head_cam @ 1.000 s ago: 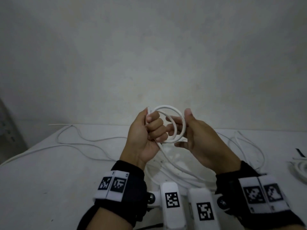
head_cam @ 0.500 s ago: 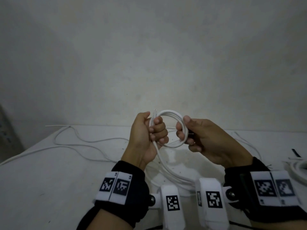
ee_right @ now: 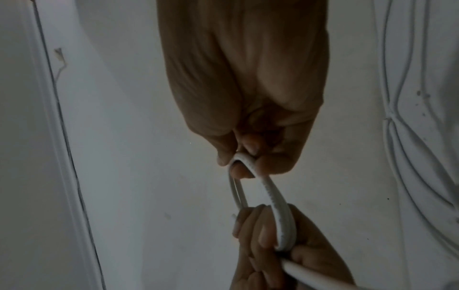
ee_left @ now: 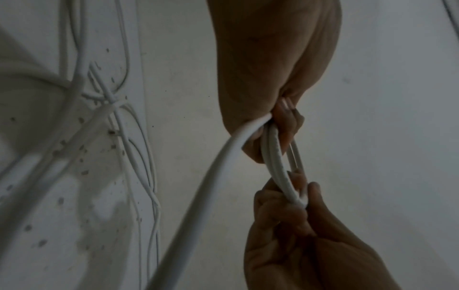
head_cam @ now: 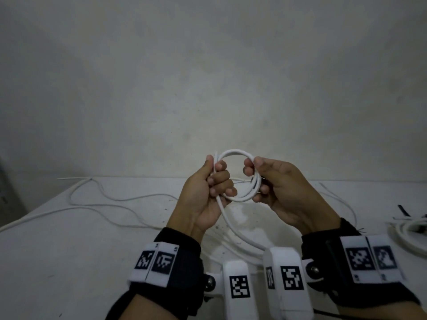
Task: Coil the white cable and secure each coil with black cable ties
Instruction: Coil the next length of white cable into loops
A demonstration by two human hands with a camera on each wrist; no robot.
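I hold a small coil of white cable point(head_cam: 233, 151) upright above the table, two or three loops wide. My left hand point(head_cam: 216, 181) grips its left side with curled fingers, and the cable's cut end sticks up by the thumb. My right hand point(head_cam: 256, 179) pinches the right side between thumb and fingers. The cable tail point(head_cam: 233, 227) drops from my left fist toward the table. In the left wrist view the left hand point(ee_left: 280, 127) and right hand point(ee_left: 298, 198) clasp opposite ends of the coil point(ee_left: 274, 157). The right wrist view shows the same coil point(ee_right: 273, 198).
Thin loose white cables point(head_cam: 104, 200) trail over the white table point(head_cam: 57, 262) at left. At the right edge lies another white cable coil point(head_cam: 413, 229), with black cable ties point(head_cam: 403, 211) just behind it. A plain wall stands close behind the table.
My right hand has turned from reaching through the loop to pinching the coil's right side. The loops have drawn together into a rounder coil. The left hand's grip is unchanged.
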